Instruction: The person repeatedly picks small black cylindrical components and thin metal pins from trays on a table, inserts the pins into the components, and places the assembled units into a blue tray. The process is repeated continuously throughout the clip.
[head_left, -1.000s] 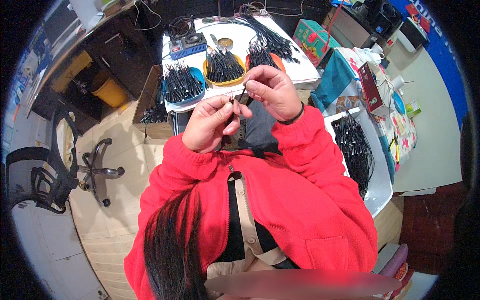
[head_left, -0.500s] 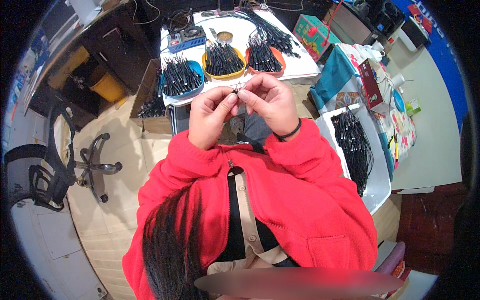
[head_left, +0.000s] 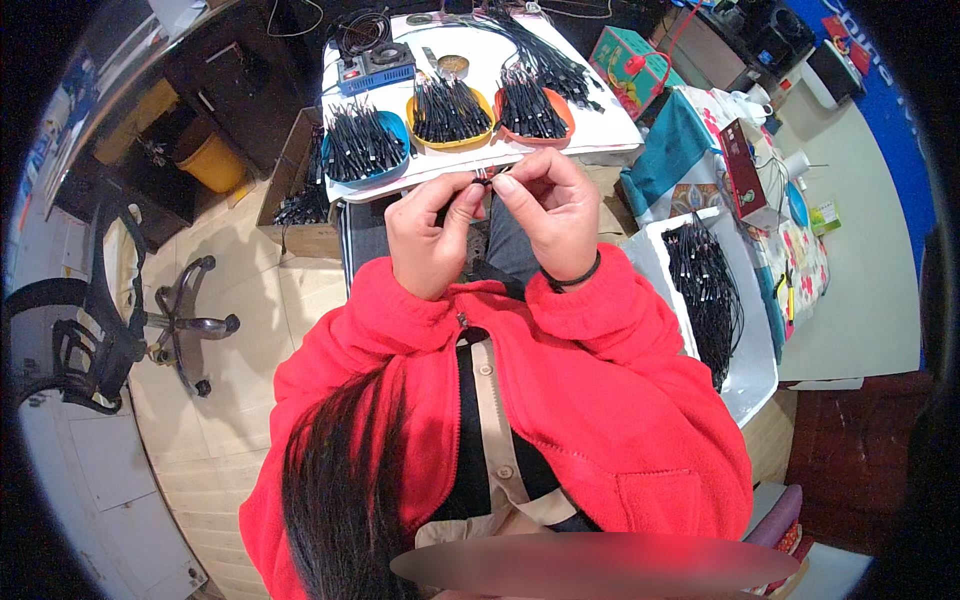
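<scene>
In front of my lap, my left hand (head_left: pixel 432 232) and my right hand (head_left: pixel 552 218) meet with their fingertips almost touching. Thumb and forefinger of the left pinch a short black cable (head_left: pixel 481 182) with thin wires at its end. The right hand pinches at the wire end, its fingertips hiding most of it. Just beyond, similar short black cables (head_left: pixel 362 145) stand bundled in a blue tray (head_left: pixel 400 128). More fill a yellow tray (head_left: pixel 452 144) and an orange tray (head_left: pixel 571 118) beside it.
The trays stand on a white table (head_left: pixel 612 135) with a blue-based device (head_left: pixel 376 76), a round tin (head_left: pixel 453 67) and long black cables (head_left: pixel 545 60). A white box (head_left: pixel 757 398) of cables is at my right, a cardboard box (head_left: pixel 312 240) and office chair (head_left: pixel 195 325) at my left.
Thin wires stood up between my fingertips before; now they are mostly covered and the black piece shows more. Both hands have shifted slightly to the right.
</scene>
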